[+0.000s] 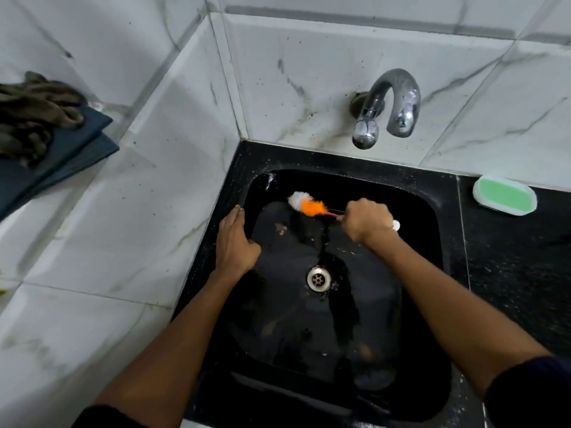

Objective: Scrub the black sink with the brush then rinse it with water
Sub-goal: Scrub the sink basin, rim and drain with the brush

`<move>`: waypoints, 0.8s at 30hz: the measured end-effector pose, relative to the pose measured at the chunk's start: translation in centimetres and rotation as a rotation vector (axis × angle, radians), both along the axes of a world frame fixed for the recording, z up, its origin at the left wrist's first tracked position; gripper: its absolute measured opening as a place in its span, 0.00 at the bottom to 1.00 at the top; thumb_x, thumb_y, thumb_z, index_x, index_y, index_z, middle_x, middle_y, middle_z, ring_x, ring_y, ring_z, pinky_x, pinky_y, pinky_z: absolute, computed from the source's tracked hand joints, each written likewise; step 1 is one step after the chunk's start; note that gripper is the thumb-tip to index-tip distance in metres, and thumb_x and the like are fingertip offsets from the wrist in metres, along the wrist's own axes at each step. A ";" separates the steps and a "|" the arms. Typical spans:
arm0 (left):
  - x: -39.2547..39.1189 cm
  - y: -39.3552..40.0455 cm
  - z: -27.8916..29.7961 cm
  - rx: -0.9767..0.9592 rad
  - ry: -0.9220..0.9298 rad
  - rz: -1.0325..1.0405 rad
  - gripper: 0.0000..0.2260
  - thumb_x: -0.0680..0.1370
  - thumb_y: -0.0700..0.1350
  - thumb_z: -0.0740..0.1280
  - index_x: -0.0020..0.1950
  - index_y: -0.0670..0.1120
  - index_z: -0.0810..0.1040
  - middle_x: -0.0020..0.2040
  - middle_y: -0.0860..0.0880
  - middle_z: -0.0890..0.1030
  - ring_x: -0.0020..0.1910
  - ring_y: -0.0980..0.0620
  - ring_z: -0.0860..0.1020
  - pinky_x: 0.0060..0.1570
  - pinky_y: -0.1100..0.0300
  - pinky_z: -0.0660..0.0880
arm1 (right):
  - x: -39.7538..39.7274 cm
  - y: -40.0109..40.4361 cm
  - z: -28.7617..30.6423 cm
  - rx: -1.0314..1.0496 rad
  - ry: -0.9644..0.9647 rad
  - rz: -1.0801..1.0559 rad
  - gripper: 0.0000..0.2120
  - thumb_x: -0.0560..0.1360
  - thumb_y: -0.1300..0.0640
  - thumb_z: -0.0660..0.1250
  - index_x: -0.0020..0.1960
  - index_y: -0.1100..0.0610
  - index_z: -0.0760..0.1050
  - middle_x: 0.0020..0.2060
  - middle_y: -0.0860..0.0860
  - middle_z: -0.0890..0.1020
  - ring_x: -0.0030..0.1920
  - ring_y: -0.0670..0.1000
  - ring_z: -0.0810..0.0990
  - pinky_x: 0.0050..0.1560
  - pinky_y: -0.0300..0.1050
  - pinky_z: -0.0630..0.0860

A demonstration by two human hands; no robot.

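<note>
Two hands over black sink [426, 242], right hand [367, 219] fisted around brush [309, 206] hiding its handle, left hand [236, 239] flat on rim

Right hand [366, 220] grips brush [309, 206] in black sink [426, 230]; left hand [234, 242] rests on rim

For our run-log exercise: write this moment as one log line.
phase: scrubbing | right hand: grips brush, bristles at sink's far-left wall | left hand: braced on left rim | tap: no water visible

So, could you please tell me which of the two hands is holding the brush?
The right hand grips the brush; the left hand rests empty on the sink rim.
</note>
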State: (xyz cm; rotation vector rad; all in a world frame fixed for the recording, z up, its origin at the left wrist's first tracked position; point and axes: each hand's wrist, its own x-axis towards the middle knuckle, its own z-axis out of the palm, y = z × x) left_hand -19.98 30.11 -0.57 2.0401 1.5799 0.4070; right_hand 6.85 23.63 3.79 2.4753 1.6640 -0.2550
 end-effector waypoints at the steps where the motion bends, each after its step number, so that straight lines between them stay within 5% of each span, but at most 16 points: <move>1: 0.1 0.0 -0.1 0.005 0.002 0.001 0.36 0.67 0.32 0.63 0.77 0.38 0.62 0.77 0.44 0.62 0.76 0.46 0.59 0.75 0.59 0.56 | 0.6 0.4 0.5 0.008 -0.032 0.021 0.17 0.78 0.44 0.61 0.54 0.56 0.80 0.51 0.57 0.82 0.51 0.62 0.82 0.45 0.49 0.76; 6: 0.1 -0.1 -0.4 0.017 0.010 -0.003 0.36 0.67 0.32 0.63 0.77 0.38 0.61 0.78 0.43 0.62 0.76 0.45 0.59 0.76 0.58 0.56 | 1.3 3.9 3.6 0.068 -0.166 0.184 0.15 0.77 0.46 0.62 0.51 0.56 0.80 0.47 0.57 0.83 0.47 0.62 0.82 0.43 0.48 0.73; 13: 0.0 -0.1 -0.5 0.023 -0.012 0.005 0.36 0.68 0.31 0.63 0.77 0.38 0.62 0.77 0.44 0.63 0.76 0.46 0.60 0.73 0.63 0.54 | 4.2 4.2 4.3 -0.070 -0.273 -0.080 0.15 0.76 0.49 0.62 0.58 0.55 0.79 0.53 0.56 0.82 0.54 0.58 0.81 0.48 0.46 0.71; 19: 0.4 -0.2 -1.3 0.040 -0.008 -0.002 0.37 0.67 0.33 0.64 0.77 0.37 0.61 0.77 0.43 0.62 0.76 0.44 0.60 0.76 0.56 0.58 | 4.1 3.5 5.4 -0.017 -0.315 0.076 0.15 0.77 0.47 0.62 0.56 0.55 0.79 0.50 0.57 0.82 0.51 0.60 0.81 0.46 0.47 0.71; 24: 0.5 -0.2 -1.5 0.050 0.016 0.013 0.37 0.66 0.35 0.65 0.76 0.37 0.61 0.77 0.42 0.62 0.76 0.43 0.60 0.76 0.53 0.58 | 7.3 1.3 5.2 -0.152 -0.379 -0.089 0.14 0.77 0.52 0.61 0.58 0.54 0.79 0.53 0.55 0.82 0.54 0.57 0.81 0.47 0.45 0.72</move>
